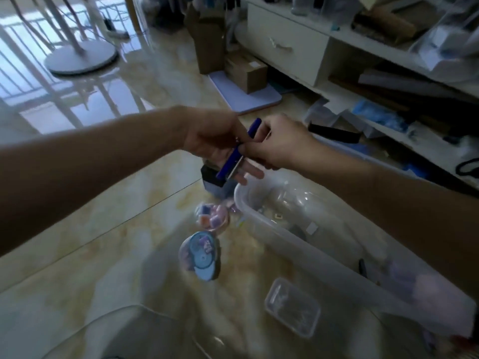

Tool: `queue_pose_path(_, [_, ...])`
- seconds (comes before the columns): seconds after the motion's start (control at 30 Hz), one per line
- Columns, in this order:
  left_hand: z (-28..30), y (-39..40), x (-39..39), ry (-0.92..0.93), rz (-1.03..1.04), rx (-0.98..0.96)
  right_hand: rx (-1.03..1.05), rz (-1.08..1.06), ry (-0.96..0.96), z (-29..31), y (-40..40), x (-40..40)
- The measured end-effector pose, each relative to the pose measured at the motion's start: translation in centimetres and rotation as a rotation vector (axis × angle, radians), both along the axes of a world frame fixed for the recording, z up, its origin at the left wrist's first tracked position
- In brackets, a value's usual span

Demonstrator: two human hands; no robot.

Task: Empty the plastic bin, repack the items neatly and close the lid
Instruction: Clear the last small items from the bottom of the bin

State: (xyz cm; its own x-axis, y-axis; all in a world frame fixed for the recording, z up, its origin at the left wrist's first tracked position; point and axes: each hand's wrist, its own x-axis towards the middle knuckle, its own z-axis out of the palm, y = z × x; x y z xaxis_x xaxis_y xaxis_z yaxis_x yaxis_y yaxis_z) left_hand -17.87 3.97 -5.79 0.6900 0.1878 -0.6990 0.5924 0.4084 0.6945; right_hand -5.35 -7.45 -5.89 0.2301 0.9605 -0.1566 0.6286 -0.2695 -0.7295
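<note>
The clear plastic bin (272, 226) stands on the floor at centre right, with a few small items still inside. Above its far left corner both hands meet on a blue stick-shaped object (234, 158). My left hand (217, 141) holds it from the left and my right hand (274, 143) pinches it from the right. On the floor left of the bin lie a round blue-lidded tub (203, 257), a clear tub of coloured pieces (213, 216) and a small clear lidded box (291, 307). The bin's clear lid (124, 330) lies at the bottom left.
A small dark box (212, 181) sits on the floor just beyond the bin. A white shelf unit (285, 45) full of clutter runs along the right. Cardboard boxes (246, 71) and a round stand base (80, 57) are farther back on the glossy tiled floor.
</note>
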Motion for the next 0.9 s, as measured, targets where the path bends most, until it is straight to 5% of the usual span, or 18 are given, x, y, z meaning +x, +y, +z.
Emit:
queue_pose_path(0.1, [-1.3, 2.8, -5.4, 0.143, -0.176, 0.001, -0.179, 0.166, -0.015, -0.6, 2.2, -2.7])
queue_pose_path(0.23, [-7.7, 4.4, -11.5, 0.372, -0.256, -0.089, -0.247, 0.128, -0.001, -4.0, 3.5, -3.8])
queue_pose_path(0.43, [-18.9, 3.7, -15.7, 0.612, 0.137, 0.149, -0.092, -0.051, -0.05, -8.8, 1.6, -1.3])
queue_pose_path(0.57, [-23.3, 2.9, -14.8, 0.645, 0.279, 0.264, -0.085, -0.082, -0.049, -11.3, 0.6, 0.2])
queue_pose_path(0.9, [-26.4, 2.1, -13.6, 0.648, 0.232, 0.337, -0.146, -0.015, -0.12, -13.8, 0.2, -0.2])
